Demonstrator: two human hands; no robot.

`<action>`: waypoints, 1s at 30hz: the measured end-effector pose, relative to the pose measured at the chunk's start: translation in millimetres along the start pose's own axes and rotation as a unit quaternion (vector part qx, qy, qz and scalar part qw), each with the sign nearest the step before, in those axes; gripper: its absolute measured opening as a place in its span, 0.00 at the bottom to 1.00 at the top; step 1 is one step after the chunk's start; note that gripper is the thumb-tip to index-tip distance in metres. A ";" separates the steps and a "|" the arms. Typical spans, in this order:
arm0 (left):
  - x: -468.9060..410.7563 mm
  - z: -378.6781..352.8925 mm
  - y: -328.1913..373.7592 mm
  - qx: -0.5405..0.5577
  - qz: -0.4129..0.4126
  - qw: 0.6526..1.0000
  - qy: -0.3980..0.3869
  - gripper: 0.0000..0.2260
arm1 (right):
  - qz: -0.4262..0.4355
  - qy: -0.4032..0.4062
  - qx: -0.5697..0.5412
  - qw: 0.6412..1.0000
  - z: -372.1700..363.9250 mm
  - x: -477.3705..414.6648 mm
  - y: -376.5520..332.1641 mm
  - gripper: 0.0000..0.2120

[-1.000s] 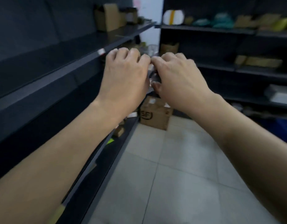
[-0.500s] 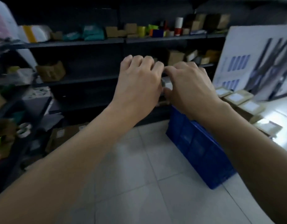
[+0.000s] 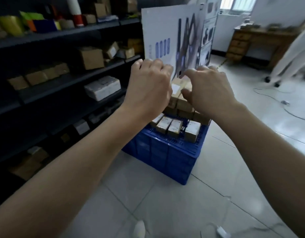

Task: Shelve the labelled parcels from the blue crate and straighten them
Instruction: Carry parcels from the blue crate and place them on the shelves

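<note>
The left hand (image 3: 148, 88) and right hand (image 3: 210, 91) are raised side by side above the blue crate (image 3: 162, 152), backs to the camera and fingers curled under, so I cannot tell whether either grips anything (the palms are hidden). The labelled parcels (image 3: 174, 126) sit at the top of the crate: a row of small boxes toward its near edge and a taller stack behind, partly covered by the hands. Dark shelves (image 3: 66, 81) with more boxes run left of the crate, and a white board (image 3: 165, 31) stands behind it.
</note>
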State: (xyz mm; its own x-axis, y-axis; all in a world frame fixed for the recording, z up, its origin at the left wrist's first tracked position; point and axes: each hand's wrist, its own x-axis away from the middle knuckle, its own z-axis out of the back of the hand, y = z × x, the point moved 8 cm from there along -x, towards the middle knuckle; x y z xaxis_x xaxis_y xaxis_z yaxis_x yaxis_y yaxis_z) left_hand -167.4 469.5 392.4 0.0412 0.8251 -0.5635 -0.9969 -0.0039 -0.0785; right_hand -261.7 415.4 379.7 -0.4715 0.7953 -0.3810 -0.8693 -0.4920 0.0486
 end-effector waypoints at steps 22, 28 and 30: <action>-157.5 -427.5 -5.2 0.334 0.096 0.865 -0.361 0.15 | -0.254 -0.197 -0.183 0.929 -340.3 -135.6 203.6 0.16; -135.7 -545.2 -0.5 0.346 0.232 0.813 -0.407 0.10 | -0.280 -0.289 -0.195 0.895 -446.2 -128.0 249.3 0.17; -124.4 -576.7 -1.9 0.323 0.277 0.807 -0.411 0.04 | -0.297 -0.323 -0.206 0.875 -480.7 -120.9 260.3 0.19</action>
State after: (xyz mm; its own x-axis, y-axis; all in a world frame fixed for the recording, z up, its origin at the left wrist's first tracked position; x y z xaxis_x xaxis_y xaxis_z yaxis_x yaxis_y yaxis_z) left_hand -132.0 41.1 -11.7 -0.2157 0.8949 0.3908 -0.6859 -0.4237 0.5917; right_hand -359.4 20.9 -5.4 -0.0563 0.9227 0.3815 -0.9252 0.0954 -0.3674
